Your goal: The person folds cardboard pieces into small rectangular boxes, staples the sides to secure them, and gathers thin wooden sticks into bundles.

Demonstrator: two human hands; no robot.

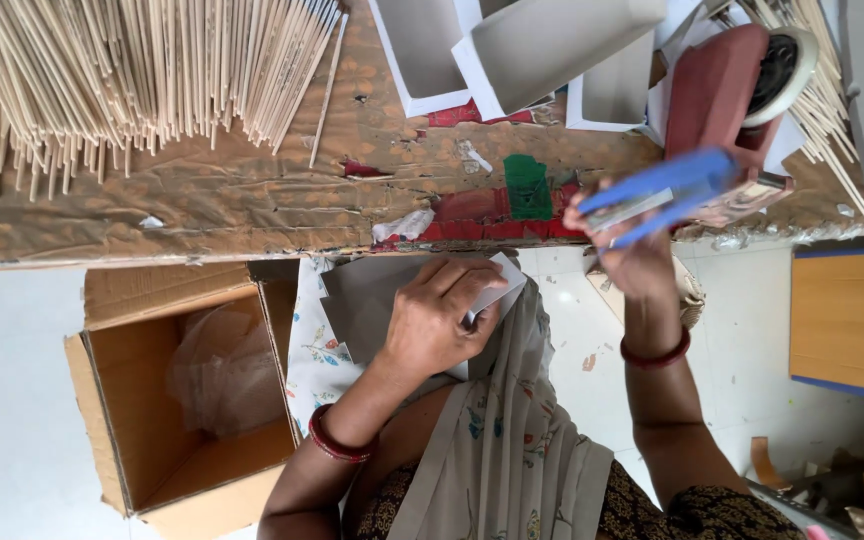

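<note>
Worn brown table (252,200), thin sticks (132,70), folded white boxes (512,50), tape dispenser (742,80)

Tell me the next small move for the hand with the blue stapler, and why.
Probably bring the blue stapler down to the grey card. The right hand holds it up by the table edge, apart from the card, while the left hand pins the card's folded corner flat on the lap, so that corner seems ready for fastening.
</note>
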